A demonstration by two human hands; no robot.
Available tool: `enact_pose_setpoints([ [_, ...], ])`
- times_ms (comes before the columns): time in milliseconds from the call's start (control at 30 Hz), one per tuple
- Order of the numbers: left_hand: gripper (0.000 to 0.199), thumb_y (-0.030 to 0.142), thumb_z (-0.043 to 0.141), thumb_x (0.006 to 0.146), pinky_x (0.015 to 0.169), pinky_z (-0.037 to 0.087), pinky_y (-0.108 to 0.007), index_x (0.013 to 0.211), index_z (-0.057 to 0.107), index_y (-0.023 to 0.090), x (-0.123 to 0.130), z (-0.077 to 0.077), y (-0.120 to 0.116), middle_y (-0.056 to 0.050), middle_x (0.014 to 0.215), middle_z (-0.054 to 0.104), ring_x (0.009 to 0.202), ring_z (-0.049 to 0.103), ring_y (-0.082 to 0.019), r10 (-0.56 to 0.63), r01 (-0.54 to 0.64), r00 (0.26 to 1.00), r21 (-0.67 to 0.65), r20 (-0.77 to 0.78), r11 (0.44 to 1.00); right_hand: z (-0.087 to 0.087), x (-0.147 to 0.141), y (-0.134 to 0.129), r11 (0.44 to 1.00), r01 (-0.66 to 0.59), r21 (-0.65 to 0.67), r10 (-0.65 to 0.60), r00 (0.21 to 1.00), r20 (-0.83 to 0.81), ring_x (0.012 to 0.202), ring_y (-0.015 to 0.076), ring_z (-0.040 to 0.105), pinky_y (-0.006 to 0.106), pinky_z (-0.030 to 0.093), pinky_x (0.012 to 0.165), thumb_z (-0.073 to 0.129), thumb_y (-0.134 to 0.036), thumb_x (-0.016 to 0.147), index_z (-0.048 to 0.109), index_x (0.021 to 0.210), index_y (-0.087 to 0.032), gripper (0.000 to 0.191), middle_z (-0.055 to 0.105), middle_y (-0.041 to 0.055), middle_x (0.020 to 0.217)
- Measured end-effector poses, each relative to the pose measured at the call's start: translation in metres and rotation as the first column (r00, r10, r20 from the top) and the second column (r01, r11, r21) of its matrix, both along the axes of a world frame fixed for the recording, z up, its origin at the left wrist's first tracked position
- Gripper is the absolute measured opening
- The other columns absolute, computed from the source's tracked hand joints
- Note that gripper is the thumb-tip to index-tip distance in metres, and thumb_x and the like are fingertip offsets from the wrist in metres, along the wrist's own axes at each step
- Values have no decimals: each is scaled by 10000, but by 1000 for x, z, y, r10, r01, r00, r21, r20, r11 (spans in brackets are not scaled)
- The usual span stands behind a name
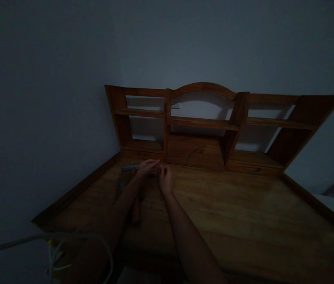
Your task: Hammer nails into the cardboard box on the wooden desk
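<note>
Both hands are close together over the back left part of a wooden desk [228,205], in dim light. My left hand [146,167] has its fingers pointing right, towards the other hand. Bent at the fingers, my right hand [166,178] is closed in a pinch; what it holds is too small and dark to make out. Just left of my left hand lies a hammer [129,167] with a metal head, its wooden handle [136,211] running towards me. Beside and partly under my left forearm is a dark, unclear object [122,181].
A wooden shelf unit [202,124] with several compartments stands along the desk's back edge against the wall [214,43]. A white wall socket [175,105] shows through it. At the lower left, a pale cable [75,235] and thin white wires [55,260] cross the foreground.
</note>
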State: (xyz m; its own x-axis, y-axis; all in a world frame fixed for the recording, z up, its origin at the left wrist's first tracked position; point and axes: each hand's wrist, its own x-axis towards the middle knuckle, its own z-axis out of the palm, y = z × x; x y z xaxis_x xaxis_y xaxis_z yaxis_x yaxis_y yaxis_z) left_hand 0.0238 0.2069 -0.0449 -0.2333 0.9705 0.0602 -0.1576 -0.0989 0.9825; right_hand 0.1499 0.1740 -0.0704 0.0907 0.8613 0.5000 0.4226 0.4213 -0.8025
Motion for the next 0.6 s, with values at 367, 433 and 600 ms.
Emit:
enact_pose_setpoints([
  [367, 288, 377, 772, 642, 694, 548, -337, 709, 678, 113, -4, -5, 3, -83, 670, 687, 689, 656, -199, 166, -166, 986, -3, 1, 986, -7, 0, 5, 999, 41, -16, -40, 998, 54, 726, 166, 611, 239, 425, 668, 450, -274, 907, 651, 870, -184, 224, 691, 56, 827],
  [433, 292, 398, 713, 697, 699, 543, -335, 698, 662, 111, -9, -8, 7, -89, 664, 681, 695, 655, -198, 231, -231, 973, -1, 3, 973, -8, -1, 5, 998, 55, -20, -53, 994, 95, 746, 174, 605, 248, 424, 686, 484, -244, 882, 668, 845, -178, 199, 689, 70, 831],
  [600, 261, 374, 596, 750, 745, 522, -340, 653, 641, 136, -21, -15, 14, -93, 674, 680, 738, 654, -213, 317, -318, 948, -7, -16, 948, -6, -1, 2, 999, 34, -3, -33, 973, 226, 872, 200, 580, 285, 408, 811, 545, -146, 818, 705, 801, -171, 162, 680, 92, 859],
])
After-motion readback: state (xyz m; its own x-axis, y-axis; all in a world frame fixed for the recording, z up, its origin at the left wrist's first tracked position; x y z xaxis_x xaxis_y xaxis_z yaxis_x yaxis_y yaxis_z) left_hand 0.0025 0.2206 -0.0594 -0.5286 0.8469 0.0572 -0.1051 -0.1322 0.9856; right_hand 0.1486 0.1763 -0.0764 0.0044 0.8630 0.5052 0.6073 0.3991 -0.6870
